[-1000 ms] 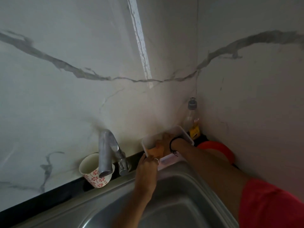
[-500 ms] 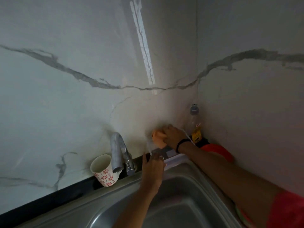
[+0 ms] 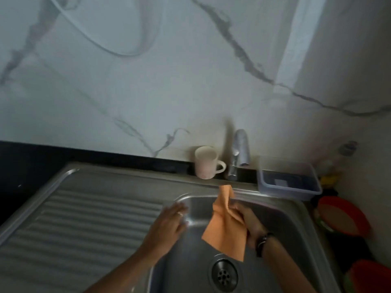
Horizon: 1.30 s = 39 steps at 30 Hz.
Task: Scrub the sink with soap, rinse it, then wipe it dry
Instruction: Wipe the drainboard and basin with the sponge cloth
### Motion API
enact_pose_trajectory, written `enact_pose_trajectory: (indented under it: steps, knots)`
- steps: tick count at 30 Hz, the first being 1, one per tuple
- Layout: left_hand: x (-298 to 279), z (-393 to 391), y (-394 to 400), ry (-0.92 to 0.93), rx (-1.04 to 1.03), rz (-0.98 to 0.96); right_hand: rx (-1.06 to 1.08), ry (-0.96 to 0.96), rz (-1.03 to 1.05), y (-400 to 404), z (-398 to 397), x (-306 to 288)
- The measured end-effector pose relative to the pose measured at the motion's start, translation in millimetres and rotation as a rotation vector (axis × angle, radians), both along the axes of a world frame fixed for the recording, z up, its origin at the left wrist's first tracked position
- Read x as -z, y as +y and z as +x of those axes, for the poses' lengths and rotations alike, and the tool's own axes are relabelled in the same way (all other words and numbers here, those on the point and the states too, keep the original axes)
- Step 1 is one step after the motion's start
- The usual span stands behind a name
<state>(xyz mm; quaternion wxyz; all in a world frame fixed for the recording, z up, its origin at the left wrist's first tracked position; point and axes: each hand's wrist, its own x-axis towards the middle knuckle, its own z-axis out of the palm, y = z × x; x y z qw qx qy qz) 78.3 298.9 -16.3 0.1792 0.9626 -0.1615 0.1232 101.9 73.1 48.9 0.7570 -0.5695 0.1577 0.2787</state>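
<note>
Two hands over steel sink (image 3: 275,218): right (image 3: 248,224) grips orange cloth (image 3: 227,227), left (image 3: 167,227) flat, empty.

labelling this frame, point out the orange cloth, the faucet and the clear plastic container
orange cloth (image 3: 225,231): head view, middle of the hanging fabric.
faucet (image 3: 241,144): head view, upper part of the spout.
clear plastic container (image 3: 315,182): head view, right wall near the rim.

The orange cloth (image 3: 227,227) hides the right hand's (image 3: 248,224) fingertips. The sink (image 3: 281,220) runs off the bottom edge. Motion blur smears the bottle (image 3: 347,150) in the corner; its label is unreadable.
</note>
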Motion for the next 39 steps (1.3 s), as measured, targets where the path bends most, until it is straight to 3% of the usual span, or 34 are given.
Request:
enact_pose_trajectory:
  steps: [6, 12, 17, 19, 21, 26, 31, 34, 39]
  knots:
    - [-8.4, -22.0, 150.3, 0.204, -0.329, 0.04, -0.158, 0.028, 0.004, 132.1, 28.1, 4.0]
    - [-19.4, -16.3, 245.7, 0.261, -0.548, -0.103, -0.308, -0.078, 0.077, 273.8, 75.0, -6.4]
    - [1.9, 2.8, 313.8, 0.332, -0.64, -0.019, -0.544, -0.392, -0.367, 397.7, 109.8, 8.7]
    - [9.3, 8.6, 331.1, 0.354, -0.652, 0.017, -0.674, -0.732, -0.809, 439.5, 122.3, 15.5]
    - [14.4, 13.5, 345.3, 0.371, -0.647, 0.044, -0.726, -1.028, -1.101, 479.5, 130.0, 19.0]
    - [25.5, 21.5, 372.0, 0.419, -0.666, 0.075, -0.899, -1.362, -1.452, 545.9, 145.4, 63.7]
    - [30.4, 21.0, 386.9, 0.445, -0.644, 0.144, -0.89, -1.464, -1.449, 547.1, 156.5, 105.9]
    - [30.6, 21.0, 390.0, 0.463, -0.63, 0.154, -0.838, -1.465, -1.341, 546.1, 160.3, 105.2]
    - [34.3, 22.9, 391.0, 0.495, -0.61, 0.179, -1.002, -1.542, -1.204, 535.9, 160.6, 101.9]
